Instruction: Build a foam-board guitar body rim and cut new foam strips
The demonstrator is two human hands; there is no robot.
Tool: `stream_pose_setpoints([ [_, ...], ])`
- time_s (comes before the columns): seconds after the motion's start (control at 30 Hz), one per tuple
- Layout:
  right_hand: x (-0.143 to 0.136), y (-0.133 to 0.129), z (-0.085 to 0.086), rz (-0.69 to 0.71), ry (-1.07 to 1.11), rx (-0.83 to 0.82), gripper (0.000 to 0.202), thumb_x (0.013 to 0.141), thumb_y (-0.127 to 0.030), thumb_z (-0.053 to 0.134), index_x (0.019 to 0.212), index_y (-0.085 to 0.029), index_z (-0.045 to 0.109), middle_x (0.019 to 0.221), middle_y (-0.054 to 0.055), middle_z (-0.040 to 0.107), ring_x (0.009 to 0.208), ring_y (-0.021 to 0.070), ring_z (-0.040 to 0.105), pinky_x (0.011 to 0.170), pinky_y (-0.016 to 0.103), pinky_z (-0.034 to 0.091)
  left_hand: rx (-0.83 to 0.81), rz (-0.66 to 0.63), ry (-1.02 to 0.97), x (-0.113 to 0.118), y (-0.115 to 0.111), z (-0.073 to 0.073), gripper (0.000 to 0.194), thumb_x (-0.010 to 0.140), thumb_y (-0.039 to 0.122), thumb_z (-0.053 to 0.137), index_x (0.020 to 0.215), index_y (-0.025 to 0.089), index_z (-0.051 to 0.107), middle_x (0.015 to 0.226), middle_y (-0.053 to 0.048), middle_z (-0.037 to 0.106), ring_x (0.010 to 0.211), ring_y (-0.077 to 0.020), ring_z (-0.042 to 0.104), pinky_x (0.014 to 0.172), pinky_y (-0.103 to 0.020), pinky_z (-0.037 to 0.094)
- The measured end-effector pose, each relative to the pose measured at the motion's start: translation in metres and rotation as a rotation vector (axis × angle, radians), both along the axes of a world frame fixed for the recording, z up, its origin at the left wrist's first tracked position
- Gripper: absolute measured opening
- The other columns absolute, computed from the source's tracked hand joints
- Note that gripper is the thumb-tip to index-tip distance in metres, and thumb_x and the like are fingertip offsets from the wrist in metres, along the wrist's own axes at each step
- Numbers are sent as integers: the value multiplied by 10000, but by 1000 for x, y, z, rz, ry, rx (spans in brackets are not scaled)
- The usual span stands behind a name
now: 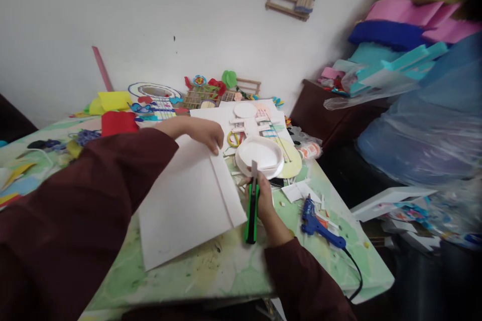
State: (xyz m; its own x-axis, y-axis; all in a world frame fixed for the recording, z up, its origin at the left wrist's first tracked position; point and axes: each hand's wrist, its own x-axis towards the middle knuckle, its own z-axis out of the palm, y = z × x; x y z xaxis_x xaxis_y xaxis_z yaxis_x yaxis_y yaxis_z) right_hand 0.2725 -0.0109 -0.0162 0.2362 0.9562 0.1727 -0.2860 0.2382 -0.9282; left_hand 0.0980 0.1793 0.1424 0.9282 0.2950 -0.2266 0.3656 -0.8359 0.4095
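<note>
A white foam board lies slanted in front of me, with a narrow strip marked off along its right side. My left hand is closed at the board's far right corner, thumb and fingers pinching its edge. In my right hand is a green and black utility knife, its blade out and pointing away from me. The knife is just right of the board, apart from the strip. Beyond the blade sits a round white foam piece with a raised rim.
A blue glue gun with a black cord rests at the table's right side, near white scraps. Paper crafts and a red piece crowd the back and left. A dark cabinet and a plastic-wrapped blue bundle stand to the right.
</note>
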Motion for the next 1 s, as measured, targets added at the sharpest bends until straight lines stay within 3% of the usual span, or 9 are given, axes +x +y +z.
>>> stream_pose_setpoints([
  [0.17,20,-4,19,-171,-47,62,501,816,-613,393,1050,-190,525,728,-1,594,411,75,417,387,231,312,-193,610,-568,-66,-9,87,211,833,47,448,849,-8,651,804,-15,670,743,-50,616,664,-115,446],
  [0.23,23,-5,23,-208,-46,81,476,808,-599,416,1021,-187,524,726,-4,573,417,71,416,392,230,301,-220,803,-827,-91,-21,105,235,838,17,415,843,31,651,783,23,658,698,-27,603,562,-47,412],
  [0.3,25,-5,25,-238,-37,98,444,798,-576,462,1005,-187,522,725,-10,557,419,65,410,395,227,296,-224,892,-1146,-109,-32,105,227,859,10,414,902,20,637,742,51,621,640,5,566,507,-14,371],
  [0.4,23,-5,26,-270,-30,116,401,789,-555,507,964,-194,519,718,-23,536,418,59,409,403,225,303,-412,1033,-1717,-116,-45,76,89,839,59,567,851,72,654,647,47,599,605,-4,545,484,-16,394],
  [0.5,17,-4,25,-307,-14,118,378,785,-555,520,915,-200,508,711,-35,523,408,54,407,406,225,305,-625,1117,-1899,-107,-56,28,108,899,173,542,913,104,624,741,44,647,726,-32,603,671,-94,508],
  [0.63,0,-2,22,-318,-82,115,380,743,-524,591,903,-190,504,710,-36,551,396,53,411,409,225,302,-930,1218,-1868,-89,-80,-33,197,947,252,449,966,134,605,734,5,679,743,-109,651,753,-242,560],
  [0.7,-11,-4,20,-318,-137,106,378,724,-495,623,905,-183,509,629,-55,528,410,68,427,437,228,330,-1222,1306,-1885,-80,-92,-54,206,924,323,483,975,169,609,709,3,687,696,-128,658,739,-255,562],
  [0.87,-33,-10,15,-373,-134,50,378,702,-466,649,911,-189,497,523,-93,446,422,92,430,453,232,354,-1455,1387,-1800,-56,-110,-86,242,911,383,482,995,191,603,635,6,672,574,-146,642,661,-288,568],
  [1.0,-51,-13,14,-338,-191,-9,392,661,-450,674,901,-197,495,563,-81,472,422,94,433,437,238,359,-1497,1238,-1726,-31,-115,-108,272,937,389,421,1075,206,567,707,-7,689,656,-155,666,695,-283,566],
])
